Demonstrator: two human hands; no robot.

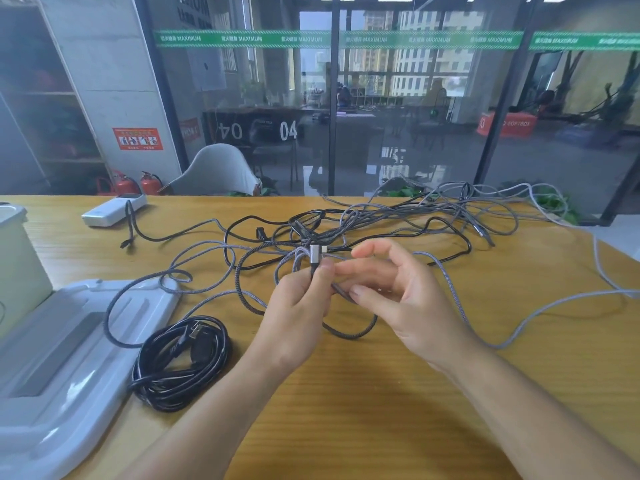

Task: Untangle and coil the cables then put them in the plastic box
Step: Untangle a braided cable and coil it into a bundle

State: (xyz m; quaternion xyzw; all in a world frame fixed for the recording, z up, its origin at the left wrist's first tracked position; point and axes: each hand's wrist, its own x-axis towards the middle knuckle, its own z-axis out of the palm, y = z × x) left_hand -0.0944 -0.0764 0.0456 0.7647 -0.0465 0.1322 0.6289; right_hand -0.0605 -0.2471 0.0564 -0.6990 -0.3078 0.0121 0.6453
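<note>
Wooden table (398, 393); white power bank (112, 209) at its far left edge; grey-white chair (218, 171) behind the table; two red fire extinguishers (138, 183) on the floor by a white pillar bearing a red notice (137, 138); glass partition with a green banner strip (339, 39)

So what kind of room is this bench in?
Probably an office or shared workspace: a long wooden table, a glass partition with a green branded strip giving onto desks beyond, and fire extinguishers by the wall.
</note>
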